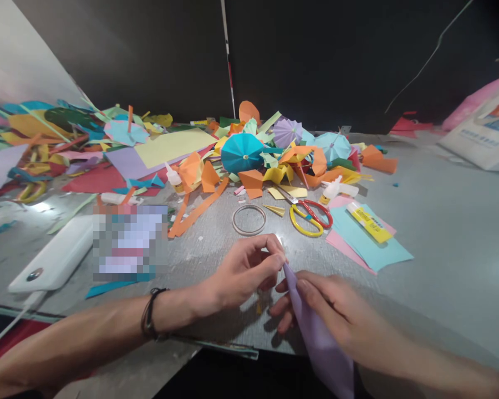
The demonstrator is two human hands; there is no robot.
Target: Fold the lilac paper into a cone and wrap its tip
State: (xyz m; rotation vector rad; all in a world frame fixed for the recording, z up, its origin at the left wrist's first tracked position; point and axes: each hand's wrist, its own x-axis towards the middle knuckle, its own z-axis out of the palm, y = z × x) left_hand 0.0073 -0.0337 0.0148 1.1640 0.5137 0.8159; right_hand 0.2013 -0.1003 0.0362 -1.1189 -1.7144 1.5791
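Note:
A sheet of purple paper (322, 346), apparently folded along its upper left side, hangs over the table's front edge. My left hand (249, 266) pinches its narrow top tip between thumb and forefinger. Lower on the same edge, my right hand (328, 305) grips the paper between thumb and fingers. Just beyond my hands lie a metal ring (249, 220), a small yellow paper cone (274, 210) and scissors (306, 220) with one red and one yellow handle.
Light blue paper (393, 255) and pink paper lie to the right under a yellow glue stick (370, 223). Small glue bottles (331, 191) and a heap of coloured scraps with pleated discs (243, 153) line the back. A white power bank (58, 255) with a cable lies left.

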